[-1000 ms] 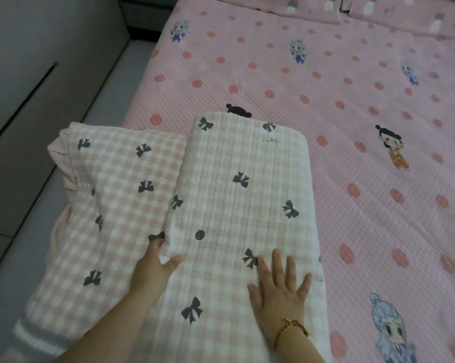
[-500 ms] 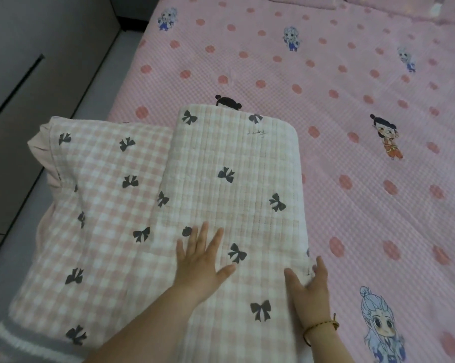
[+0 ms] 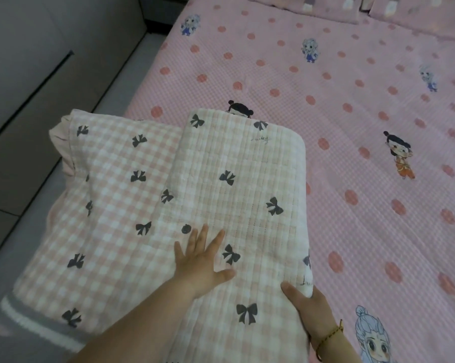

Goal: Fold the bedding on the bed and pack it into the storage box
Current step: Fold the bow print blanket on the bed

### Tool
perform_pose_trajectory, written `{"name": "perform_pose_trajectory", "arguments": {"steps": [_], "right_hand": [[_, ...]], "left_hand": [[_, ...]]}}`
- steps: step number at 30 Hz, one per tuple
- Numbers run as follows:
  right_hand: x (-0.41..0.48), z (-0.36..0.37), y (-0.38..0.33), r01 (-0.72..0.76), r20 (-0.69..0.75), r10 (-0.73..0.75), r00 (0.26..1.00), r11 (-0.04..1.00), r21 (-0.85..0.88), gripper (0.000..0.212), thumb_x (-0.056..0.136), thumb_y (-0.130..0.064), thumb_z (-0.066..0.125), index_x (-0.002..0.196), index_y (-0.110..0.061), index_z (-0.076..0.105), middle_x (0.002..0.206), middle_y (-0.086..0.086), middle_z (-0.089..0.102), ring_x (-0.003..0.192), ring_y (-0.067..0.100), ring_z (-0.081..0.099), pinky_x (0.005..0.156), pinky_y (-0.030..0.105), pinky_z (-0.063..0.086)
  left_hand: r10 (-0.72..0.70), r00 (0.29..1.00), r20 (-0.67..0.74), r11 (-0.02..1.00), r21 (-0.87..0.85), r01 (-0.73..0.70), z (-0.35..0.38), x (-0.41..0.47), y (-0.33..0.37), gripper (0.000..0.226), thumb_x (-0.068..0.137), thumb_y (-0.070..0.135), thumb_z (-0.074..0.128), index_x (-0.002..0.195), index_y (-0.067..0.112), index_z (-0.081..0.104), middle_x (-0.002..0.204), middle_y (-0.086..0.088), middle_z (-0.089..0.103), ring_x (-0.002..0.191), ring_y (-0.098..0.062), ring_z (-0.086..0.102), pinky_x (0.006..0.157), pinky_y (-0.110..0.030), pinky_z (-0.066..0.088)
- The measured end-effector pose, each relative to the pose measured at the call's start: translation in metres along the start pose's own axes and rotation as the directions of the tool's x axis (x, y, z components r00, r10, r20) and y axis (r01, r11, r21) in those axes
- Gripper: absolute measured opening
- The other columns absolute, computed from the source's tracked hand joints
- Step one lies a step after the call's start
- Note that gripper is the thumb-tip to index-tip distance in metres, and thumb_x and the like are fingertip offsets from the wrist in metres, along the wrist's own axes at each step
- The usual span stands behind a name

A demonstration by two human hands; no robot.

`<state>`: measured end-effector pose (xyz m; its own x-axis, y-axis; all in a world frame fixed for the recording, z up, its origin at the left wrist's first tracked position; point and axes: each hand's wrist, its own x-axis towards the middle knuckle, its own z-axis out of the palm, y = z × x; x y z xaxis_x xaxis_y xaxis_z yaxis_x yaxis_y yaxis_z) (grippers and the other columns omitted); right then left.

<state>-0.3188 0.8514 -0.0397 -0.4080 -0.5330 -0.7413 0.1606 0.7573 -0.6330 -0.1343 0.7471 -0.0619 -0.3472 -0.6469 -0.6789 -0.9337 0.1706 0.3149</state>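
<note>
Pink-checked quilt with black bows [image 3: 236, 163] lies partly folded on the pink dotted bed [image 3: 365, 121]; my left hand [image 3: 202, 268] presses it, fingers [image 3: 195, 239] spread, my right hand [image 3: 312, 310] grips its edge. Folding unfinished, I judge; storage box unseen.

Setting: home bedroom. Evidence: a wide bed [image 3: 352, 231] fills most of the view, covered in a pink sheet [image 3: 339, 142] printed with red dots and small cartoon figures. Pillows [image 3: 325, 6] in a matching print lie at its far end. A checked quilt [image 3: 234, 179] with black bows lies folded on the near edge. A narrow grey floor [image 3: 132, 64] runs alongside, bordered by a grey panelled front [image 3: 24, 61].
</note>
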Motion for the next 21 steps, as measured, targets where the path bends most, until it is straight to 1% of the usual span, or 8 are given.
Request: {"name": "perform_pose_trajectory", "arguments": {"steps": [3,8,11,13,15,16,18,21], "right_hand": [[-0.009,0.001,-0.010,0.085,0.002,-0.085,0.996,0.996,0.011,0.006,0.085,-0.014,0.064,0.089,-0.017,0.064,0.085,-0.001,0.067,0.079,0.015,0.063,0.057,0.023,0.046],[-0.028,-0.010,-0.038,0.194,0.013,-0.195,0.981,0.980,0.052,0.012,0.082,-0.008,0.065,0.081,-0.020,0.064,0.079,-0.003,0.069,0.076,0.016,0.065,0.052,0.023,0.050],[-0.043,-0.033,-0.062,0.265,0.005,-0.266,0.964,0.964,0.031,0.010,0.082,-0.006,0.064,0.084,-0.016,0.066,0.063,-0.008,0.070,0.061,0.010,0.067,0.045,0.018,0.049],[-0.051,-0.061,-0.072,0.289,-0.025,-0.289,0.957,0.957,0.002,0.006,0.082,-0.008,0.063,0.082,-0.014,0.065,0.056,-0.010,0.069,0.053,0.008,0.066,0.041,0.018,0.048],[-0.058,-0.099,-0.072,0.282,-0.102,-0.283,0.954,0.959,-0.018,0.002,0.082,-0.011,0.064,0.083,-0.011,0.065,0.060,-0.004,0.070,0.062,0.019,0.066,0.049,0.026,0.049],[-0.056,-0.116,-0.069,0.268,-0.139,-0.269,0.953,0.963,-0.023,0.005,0.082,-0.013,0.065,0.086,-0.010,0.065,0.069,0.000,0.070,0.070,0.023,0.065,0.056,0.029,0.049],[-0.048,-0.145,-0.055,0.230,-0.197,-0.236,0.951,0.972,-0.054,0.013,0.083,-0.016,0.065,0.093,-0.009,0.063,0.084,0.007,0.067,0.080,0.027,0.062,0.068,0.034,0.048],[-0.035,-0.171,-0.021,0.148,-0.275,-0.176,0.945,0.982,-0.119,0.015,0.088,-0.014,0.058,0.100,-0.005,0.058,0.091,0.012,0.061,0.078,0.025,0.057,0.075,0.034,0.043]], "left_hand": [[0.029,0.999,-0.015,0.998,-0.053,-0.030,0.013,-0.019,0.013,0.086,0.074,0.077,0.025,0.130,0.042,-0.029,0.148,0.004,-0.034,0.133,-0.016,-0.035,0.106,-0.054,-0.019],[0.026,0.997,-0.070,0.979,-0.200,-0.039,0.003,-0.038,0.037,0.076,0.083,0.068,0.033,0.134,0.047,-0.021,0.150,0.009,-0.029,0.138,-0.015,-0.028,0.110,-0.050,-0.018],[0.056,0.988,-0.143,0.962,-0.257,-0.091,-0.011,-0.050,0.062,0.072,0.082,0.069,0.033,0.128,0.052,-0.021,0.150,0.012,-0.027,0.139,-0.013,-0.025,0.111,-0.048,-0.017],[0.108,0.981,-0.159,0.956,-0.255,-0.146,-0.014,-0.055,0.090,0.080,0.067,0.083,0.023,0.127,0.054,-0.022,0.144,0.018,-0.029,0.139,-0.012,-0.025,0.110,-0.047,-0.018],[0.201,0.970,-0.135,0.943,-0.241,-0.229,-0.007,-0.058,0.127,0.094,0.047,0.092,0.009,0.127,0.056,-0.024,0.138,0.022,-0.031,0.137,-0.010,-0.026,0.109,-0.046,-0.018],[0.238,0.966,-0.104,0.938,-0.235,-0.256,0.000,-0.054,0.142,0.096,0.049,0.091,0.013,0.132,0.054,-0.022,0.141,0.022,-0.031,0.138,-0.010,-0.025,0.110,-0.046,-0.017],[0.281,0.960,0.009,0.942,-0.192,-0.274,0.017,-0.043,0.163,0.087,0.073,0.079,0.032,0.141,0.047,-0.014,0.150,0.016,-0.025,0.141,-0.011,-0.020,0.112,-0.047,-0.013],[0.252,0.951,0.179,0.968,-0.059,-0.246,0.044,-0.034,0.167,0.077,0.090,0.056,0.041,0.146,0.036,-0.007,0.155,0.007,-0.014,0.143,-0.013,-0.012,0.114,-0.044,-0.010]]}}
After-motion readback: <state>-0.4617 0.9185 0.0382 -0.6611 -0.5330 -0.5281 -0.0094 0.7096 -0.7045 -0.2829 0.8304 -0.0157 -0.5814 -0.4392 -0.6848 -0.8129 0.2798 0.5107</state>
